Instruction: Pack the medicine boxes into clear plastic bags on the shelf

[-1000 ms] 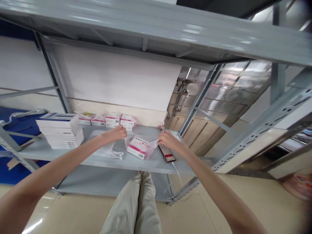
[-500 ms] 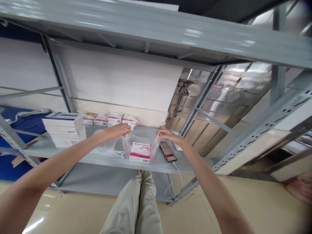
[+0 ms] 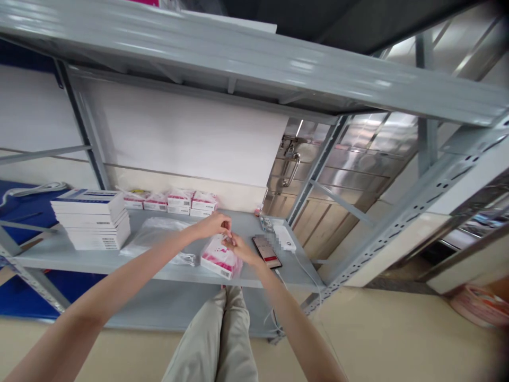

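Observation:
A pink and white box (image 3: 218, 261) lies inside a thin clear plastic bag near the front edge of the grey shelf (image 3: 155, 271). Above the box my left hand (image 3: 215, 224) is closed, its fingers pinching the bag's top. My right hand (image 3: 237, 247) meets it from the right, also closed on the bag. The two hands' fingertips come together over the box. Flat clear bags (image 3: 153, 239) lie to the left, partly behind my left forearm. A phone (image 3: 267, 251) rests right of the box.
White boxes (image 3: 93, 217) are stacked at the shelf's left. Bagged pink and white boxes (image 3: 181, 198) line the back. A white power bank (image 3: 284, 237) with a cable sits at the right. The rack's upper beam (image 3: 238, 53) crosses overhead.
My hands have come together from either side of the open bag. The bag's top is now gathered above the box, which sits turned slightly. The camera view has shifted a little.

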Tool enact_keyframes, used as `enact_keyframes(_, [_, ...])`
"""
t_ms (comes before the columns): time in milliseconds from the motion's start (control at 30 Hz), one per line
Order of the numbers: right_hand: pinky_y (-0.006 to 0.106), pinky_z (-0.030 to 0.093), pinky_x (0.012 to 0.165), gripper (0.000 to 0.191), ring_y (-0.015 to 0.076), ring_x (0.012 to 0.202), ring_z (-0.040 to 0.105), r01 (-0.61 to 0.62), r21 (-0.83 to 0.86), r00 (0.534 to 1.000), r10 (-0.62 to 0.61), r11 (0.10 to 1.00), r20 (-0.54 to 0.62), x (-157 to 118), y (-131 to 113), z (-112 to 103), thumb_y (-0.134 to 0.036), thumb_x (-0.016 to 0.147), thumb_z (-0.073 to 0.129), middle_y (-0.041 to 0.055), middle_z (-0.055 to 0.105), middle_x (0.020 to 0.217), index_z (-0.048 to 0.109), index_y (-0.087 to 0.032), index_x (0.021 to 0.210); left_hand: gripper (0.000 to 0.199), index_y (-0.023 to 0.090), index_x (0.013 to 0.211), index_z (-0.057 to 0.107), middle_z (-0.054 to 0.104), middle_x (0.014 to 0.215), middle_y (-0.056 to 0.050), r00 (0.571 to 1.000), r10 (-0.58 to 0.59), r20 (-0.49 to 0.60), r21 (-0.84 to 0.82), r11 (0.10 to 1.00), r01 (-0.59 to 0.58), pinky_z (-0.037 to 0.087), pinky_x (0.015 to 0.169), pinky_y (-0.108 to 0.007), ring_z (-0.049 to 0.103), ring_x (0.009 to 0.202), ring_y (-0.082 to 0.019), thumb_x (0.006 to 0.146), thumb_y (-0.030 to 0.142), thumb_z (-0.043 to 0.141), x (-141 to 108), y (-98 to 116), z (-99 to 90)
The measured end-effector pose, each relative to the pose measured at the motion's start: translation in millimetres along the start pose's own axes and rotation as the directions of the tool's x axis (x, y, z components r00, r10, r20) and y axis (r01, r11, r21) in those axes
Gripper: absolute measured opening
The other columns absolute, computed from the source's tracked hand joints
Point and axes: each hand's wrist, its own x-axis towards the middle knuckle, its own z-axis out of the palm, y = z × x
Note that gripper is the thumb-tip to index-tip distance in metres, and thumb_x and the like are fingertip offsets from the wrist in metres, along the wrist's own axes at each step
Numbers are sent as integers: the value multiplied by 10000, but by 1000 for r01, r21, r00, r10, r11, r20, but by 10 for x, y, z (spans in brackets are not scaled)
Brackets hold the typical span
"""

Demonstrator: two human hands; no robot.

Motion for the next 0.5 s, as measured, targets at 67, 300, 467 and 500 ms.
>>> enact_keyframes(67, [272,403,629,325,138,663,472,7,-51,994,-12,999,-110,-1,97,65,-496,739,587,-7,559,727,582,-185,832,64,144,673,613,601,667,5,999,10,-37,25,1000,-9,421,634,-224,559,652,-127,736,154,620,22,45,67])
enact_keyframes(300, [277,315,543,354,148,549,373,-38,-122,948,-3,992,-318,14,236,217,-533,799,422,-18,408,556,483,-229,626,53,147,793,618,588,903,-33,996,47,-71,-106,993,-54,478,649,-246,591,756,-139,743,132,612,-22,1,220])
enact_keyframes(467, [285,378,578,592,170,601,449,-12,-4,947,10,1000,-322,40,291,265,-766,777,301,12,481,608,537,-231,687,83,153,815,642,604,857,-21,988,76,-131,-118,989,-91,475,692,-233,600,745,-130,757,118,593,-161,-141,230])
enact_keyframes(500, [289,387,582,625,176,610,457,-12,12,949,16,1000,-315,47,306,262,-803,758,290,16,486,615,535,-232,686,61,159,787,644,610,848,-20,985,86,-151,-71,993,-98,469,716,-233,599,754,-132,768,127,596,-187,-161,243])
